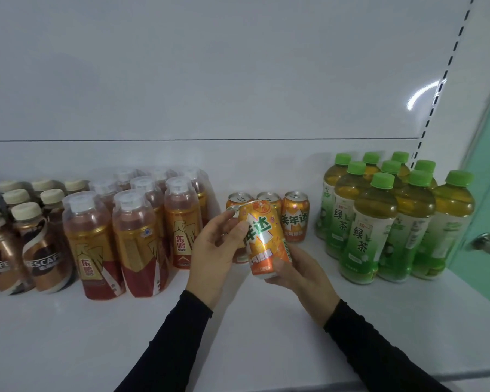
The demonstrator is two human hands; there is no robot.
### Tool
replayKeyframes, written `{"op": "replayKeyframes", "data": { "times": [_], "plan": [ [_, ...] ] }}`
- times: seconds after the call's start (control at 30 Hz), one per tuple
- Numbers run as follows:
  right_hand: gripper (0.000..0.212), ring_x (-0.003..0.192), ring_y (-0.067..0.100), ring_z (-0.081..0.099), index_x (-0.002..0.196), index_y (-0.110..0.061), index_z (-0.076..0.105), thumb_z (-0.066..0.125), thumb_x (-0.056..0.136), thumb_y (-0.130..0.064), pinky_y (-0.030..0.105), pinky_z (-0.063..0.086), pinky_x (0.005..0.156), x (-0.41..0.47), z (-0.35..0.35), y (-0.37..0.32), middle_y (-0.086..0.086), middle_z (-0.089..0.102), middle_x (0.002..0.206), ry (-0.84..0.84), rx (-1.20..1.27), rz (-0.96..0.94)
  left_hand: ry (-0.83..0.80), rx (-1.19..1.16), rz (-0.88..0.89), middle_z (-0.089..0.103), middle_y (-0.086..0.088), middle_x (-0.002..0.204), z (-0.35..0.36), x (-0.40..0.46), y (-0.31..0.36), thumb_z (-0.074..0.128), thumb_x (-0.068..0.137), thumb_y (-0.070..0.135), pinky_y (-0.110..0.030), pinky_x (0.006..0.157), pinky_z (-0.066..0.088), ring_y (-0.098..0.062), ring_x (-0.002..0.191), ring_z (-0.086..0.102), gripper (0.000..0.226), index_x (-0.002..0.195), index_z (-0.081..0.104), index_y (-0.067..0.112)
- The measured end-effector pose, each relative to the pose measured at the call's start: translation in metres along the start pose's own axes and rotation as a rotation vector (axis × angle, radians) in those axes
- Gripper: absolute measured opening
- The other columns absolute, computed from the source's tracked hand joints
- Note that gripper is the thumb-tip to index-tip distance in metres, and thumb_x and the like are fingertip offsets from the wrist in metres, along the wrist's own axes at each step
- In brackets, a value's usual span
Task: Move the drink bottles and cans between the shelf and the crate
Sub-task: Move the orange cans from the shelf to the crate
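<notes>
Four product groups stand on the white shelf point(266, 321), listed here from left to right. Group one, at the far left: brown coffee bottles point(44, 250) with cream caps, arranged in rows and partly cut off by the frame edge. Group two, just beside them: amber energy-drink bottles point(136, 239) with clear overcaps and gold-and-red labels, standing upright in rows. Group three, centre: orange soda cans point(294, 215) standing upright near the back panel point(238, 80); three tops are plainly visible in the rear row, and a further can is partly hidden behind the hands. In front of this group, one orange can point(266, 239) is held above the shelf surface, tilted with its top leaning left. The left hand point(215, 250) grips the upper part of the can, thumb across the label and fingers curled around the rim. The right hand point(297, 273) grips the lower part, thumb on the front and fingers wrapped under the base. Both forearms wear black sleeves point(379, 349). Group four, right: green tea bottles point(374, 222) with green caps, packed upright in rows. Far right: a pale green door with a metal knob point(488, 244).
</notes>
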State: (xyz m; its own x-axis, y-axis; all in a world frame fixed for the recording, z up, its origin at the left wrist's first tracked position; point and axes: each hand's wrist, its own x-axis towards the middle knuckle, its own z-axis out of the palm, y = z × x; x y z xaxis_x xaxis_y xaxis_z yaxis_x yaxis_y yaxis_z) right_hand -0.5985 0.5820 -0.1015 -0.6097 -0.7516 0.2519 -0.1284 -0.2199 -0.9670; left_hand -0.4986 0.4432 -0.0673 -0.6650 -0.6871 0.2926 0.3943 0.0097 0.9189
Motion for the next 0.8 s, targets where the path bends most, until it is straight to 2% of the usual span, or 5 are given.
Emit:
{"op": "replayKeyframes", "data": {
  "times": [0.27,0.4,0.47,0.63,0.8],
  "plan": [
    [0.070,0.105,0.025,0.069,0.124,-0.018,0.061,0.080,0.068,-0.055,0.037,0.058,0.087,0.001,0.001,-0.001,0.005,0.072,0.115,-0.004,-0.039,0.003,-0.066,0.045,-0.022,0.074,-0.001,0.111,-0.001,0.001,0.000,0.071,0.079,0.039,-0.033,0.076,0.059,-0.019,0.099,0.071,0.048,0.123,0.066,0.021],
    [0.070,0.106,0.016,0.069,0.133,-0.020,0.052,0.089,0.072,-0.014,0.029,0.057,0.087,0.006,-0.002,0.007,0.000,0.065,0.125,0.020,-0.184,-0.023,-0.184,0.043,0.008,0.074,-0.003,0.113,-0.003,-0.002,0.005,0.071,0.082,0.024,-0.025,0.073,0.056,-0.018,0.104,0.070,0.041,0.123,0.066,0.019],
    [0.073,0.108,0.013,0.067,0.132,-0.022,0.051,0.088,0.071,-0.006,0.025,0.055,0.089,0.008,-0.006,0.012,-0.003,0.064,0.125,0.053,-0.256,-0.069,-0.258,0.042,0.037,0.073,-0.001,0.116,-0.004,-0.003,0.007,0.075,0.078,0.012,-0.030,0.080,0.058,-0.016,0.108,0.069,0.049,0.125,0.064,0.017],
    [0.075,0.114,0.003,0.061,0.122,-0.038,0.046,0.088,0.070,-0.005,0.019,0.048,0.097,0.010,-0.012,0.020,-0.022,0.064,0.119,0.125,-0.385,-0.193,-0.427,0.168,0.127,0.071,0.011,0.120,-0.003,-0.002,0.004,0.076,0.070,-0.016,-0.023,0.095,0.050,-0.008,0.119,0.062,0.066,0.126,0.059,0.015],
    [0.077,0.115,-0.005,0.057,0.121,-0.039,0.044,0.091,0.068,-0.011,0.011,0.045,0.095,0.010,-0.012,0.021,-0.024,0.059,0.121,0.180,-0.446,-0.258,-0.486,0.198,0.160,0.067,0.005,0.129,-0.003,-0.003,-0.001,0.078,0.070,-0.015,-0.028,0.102,0.048,-0.016,0.127,0.058,0.070,0.131,0.057,0.013]
  ]
}}
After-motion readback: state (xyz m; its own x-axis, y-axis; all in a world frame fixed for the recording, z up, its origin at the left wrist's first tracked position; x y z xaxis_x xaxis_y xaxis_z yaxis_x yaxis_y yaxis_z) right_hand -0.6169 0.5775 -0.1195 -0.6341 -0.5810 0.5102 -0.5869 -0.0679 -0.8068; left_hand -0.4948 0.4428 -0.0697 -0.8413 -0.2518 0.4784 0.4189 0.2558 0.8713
